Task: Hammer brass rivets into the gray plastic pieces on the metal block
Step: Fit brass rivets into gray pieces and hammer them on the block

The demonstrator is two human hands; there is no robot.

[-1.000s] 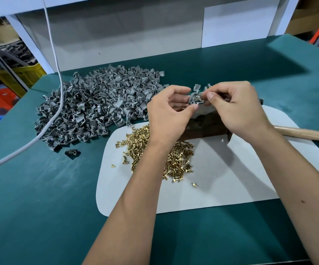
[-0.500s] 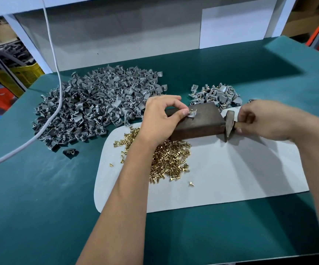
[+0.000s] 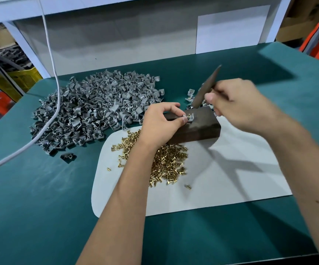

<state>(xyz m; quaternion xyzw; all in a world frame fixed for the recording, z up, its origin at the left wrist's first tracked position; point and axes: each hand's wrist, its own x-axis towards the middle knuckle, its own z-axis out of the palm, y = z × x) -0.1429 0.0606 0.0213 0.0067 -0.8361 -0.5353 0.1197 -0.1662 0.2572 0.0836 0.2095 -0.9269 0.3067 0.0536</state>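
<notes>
Raised since half a second ago, the hammer (image 3: 205,88) now tilts above the metal block (image 3: 196,127), gripped by the right hand (image 3: 237,104). The left hand (image 3: 160,123) pinches the gray plastic piece (image 3: 190,118) on the block just under the hammer, steadying its upright brass rivet (image 3: 189,116) for the blow.

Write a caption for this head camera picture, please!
Left hand steadies gray piece on metal block; right hand raises hammer.

One metal block (image 3: 195,127), one hammer (image 3: 205,88), one white mat (image 3: 231,180), one cable (image 3: 53,54), two hands; rivets (image 3: 166,163) and gray pieces (image 3: 89,106) lie in heaps too many to count.
</notes>
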